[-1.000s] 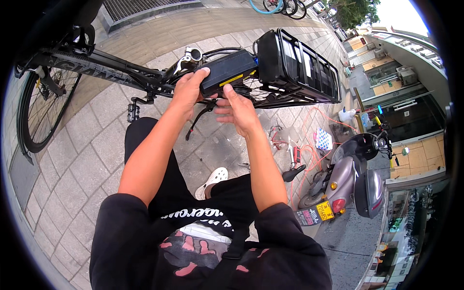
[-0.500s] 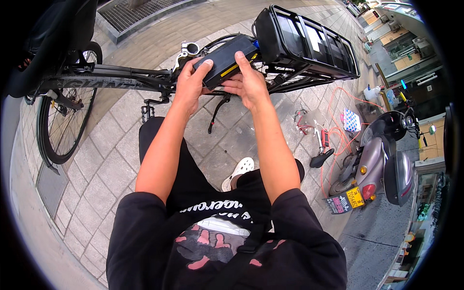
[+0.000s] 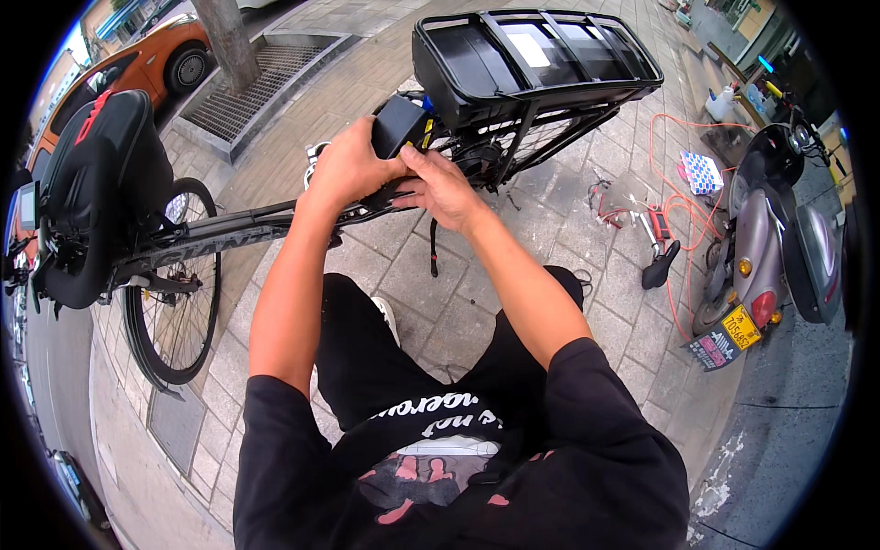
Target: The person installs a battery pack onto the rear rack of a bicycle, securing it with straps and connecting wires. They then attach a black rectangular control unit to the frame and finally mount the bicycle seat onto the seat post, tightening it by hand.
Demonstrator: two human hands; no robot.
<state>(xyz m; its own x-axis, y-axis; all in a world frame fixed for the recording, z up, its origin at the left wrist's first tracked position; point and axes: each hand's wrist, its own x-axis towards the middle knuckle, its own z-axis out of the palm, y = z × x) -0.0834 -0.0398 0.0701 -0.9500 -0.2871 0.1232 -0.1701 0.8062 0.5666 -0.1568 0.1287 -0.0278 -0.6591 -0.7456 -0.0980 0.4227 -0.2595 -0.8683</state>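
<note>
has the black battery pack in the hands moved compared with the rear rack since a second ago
Yes. The black battery pack lay flat along the rear rack's front edge; now it stands more on end, lower beside the rack's front corner, gripped by left hand and right hand.

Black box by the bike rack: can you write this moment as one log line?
left hand grips black box | right hand touches its underside | rear rack beside

black box (image 3: 396,124) beside bike frame (image 3: 229,231)

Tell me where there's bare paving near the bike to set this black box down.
Bare paving lies between the bike frame and the tree grate, and more between your knee and the rear rack. It is crowded on the right, where orange cable, tools and the scooter lie.
</note>
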